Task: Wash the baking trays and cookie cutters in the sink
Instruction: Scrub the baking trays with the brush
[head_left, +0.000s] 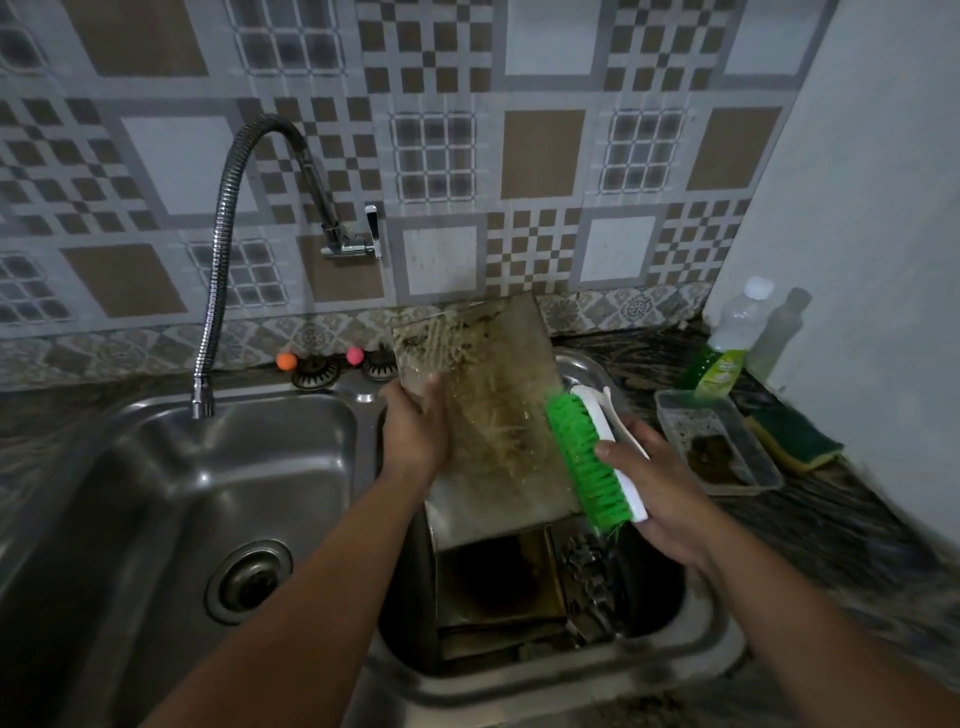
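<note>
A greasy rectangular baking tray (493, 415) stands tilted upright over the right sink basin (691, 634), smeared with brown residue. My left hand (415, 431) grips its left edge. My right hand (654, 488) holds a white scrubbing brush with green bristles (592, 462), the bristles against the tray's right side. Below, more dark trays (493, 587) and metal cookie cutters (587, 577) lie in the right basin, partly hidden.
The left basin (156, 493) has a drain and a flexible faucet (218, 260) over it. On the right counter sit a clear dish with residue (722, 441), a yellow-green sponge (795, 436) and a dish soap bottle (727, 353).
</note>
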